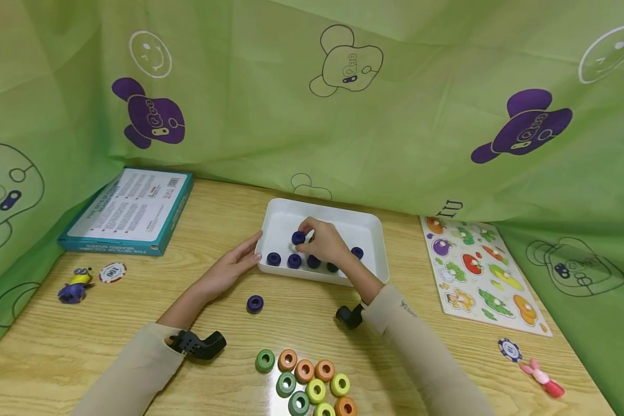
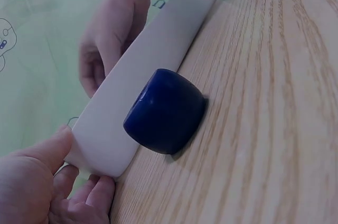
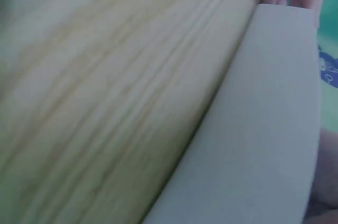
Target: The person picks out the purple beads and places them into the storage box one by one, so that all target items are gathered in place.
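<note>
Over the inside of the white tray (image 1: 377,245), my right hand (image 1: 322,241) pinches a dark blue bead (image 1: 299,237) between thumb and fingertips. Several more dark blue beads (image 1: 273,259) lie in a row along the tray's near side, partly hidden under that hand. My left hand (image 1: 234,264) holds the tray's near left corner; in the left wrist view its thumb is at the rim and its fingers curl against the outer wall. Another dark blue bead (image 1: 255,304) sits on the table in front of the tray. The right wrist view shows mostly the tray's outer wall (image 3: 253,129).
Green, orange and yellow beads (image 1: 304,371) are grouped at the table's near side. A teal box (image 1: 130,211), a small toy figure (image 1: 75,286) and a red-white chip (image 1: 113,272) lie left. To the right are a vegetable puzzle board (image 1: 481,277), a blue chip (image 1: 510,350) and a pink rabbit toy (image 1: 543,378).
</note>
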Demonstrator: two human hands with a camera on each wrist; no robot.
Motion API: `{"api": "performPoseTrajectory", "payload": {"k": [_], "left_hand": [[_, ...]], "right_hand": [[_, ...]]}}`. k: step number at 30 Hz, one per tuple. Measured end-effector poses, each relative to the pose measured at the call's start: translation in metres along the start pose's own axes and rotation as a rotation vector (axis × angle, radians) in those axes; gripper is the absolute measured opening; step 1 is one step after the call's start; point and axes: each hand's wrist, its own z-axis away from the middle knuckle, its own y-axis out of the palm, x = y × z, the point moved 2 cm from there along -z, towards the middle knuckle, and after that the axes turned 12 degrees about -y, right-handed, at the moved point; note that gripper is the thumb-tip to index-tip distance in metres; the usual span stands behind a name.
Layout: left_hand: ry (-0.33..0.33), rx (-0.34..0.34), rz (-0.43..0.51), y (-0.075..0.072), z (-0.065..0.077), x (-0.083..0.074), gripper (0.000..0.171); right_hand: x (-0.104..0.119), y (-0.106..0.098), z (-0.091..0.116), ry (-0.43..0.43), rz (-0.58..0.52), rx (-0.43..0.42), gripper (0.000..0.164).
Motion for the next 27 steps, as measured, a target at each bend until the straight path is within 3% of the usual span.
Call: {"api": "performPoseTrajectory", "payload": {"k": [6, 9, 13, 16, 18, 22, 27], "left_hand": [[-0.004, 0.002, 0.005, 0.002, 0.002, -0.003, 0.052], [-0.002, 0.008, 0.016, 0.003, 0.001, -0.002, 0.052], [-0.009, 0.002, 0.004, 0.002, 0.001, -0.002, 0.052], [-0.007, 0.002, -0.003, 0.001, 0.001, -0.003, 0.052], [-0.006, 0.004, -0.012, 0.001, 0.002, -0.005, 0.051], [-0.005, 0.003, -0.026, 0.001, 0.003, -0.008, 0.052], [-0.002, -0.006, -0.024, 0.002, 0.002, -0.005, 0.052]], "right_hand": [[-0.001, 0.002, -0.003, 0.026, 0.151, 0.078, 0.034], [0.000, 0.001, -0.002, 0.043, 0.173, 0.105, 0.039], [0.009, -0.006, 0.002, 0.035, 0.166, 0.057, 0.043], [0.025, -0.011, 0.009, -0.079, 0.068, 0.025, 0.039], [0.039, -0.012, 0.016, -0.201, -0.030, 0.055, 0.035], [0.063, -0.004, 0.030, -0.421, -0.163, 0.226, 0.035], [0.077, 0.021, 0.038, -0.493, -0.118, 0.446, 0.040]]}}
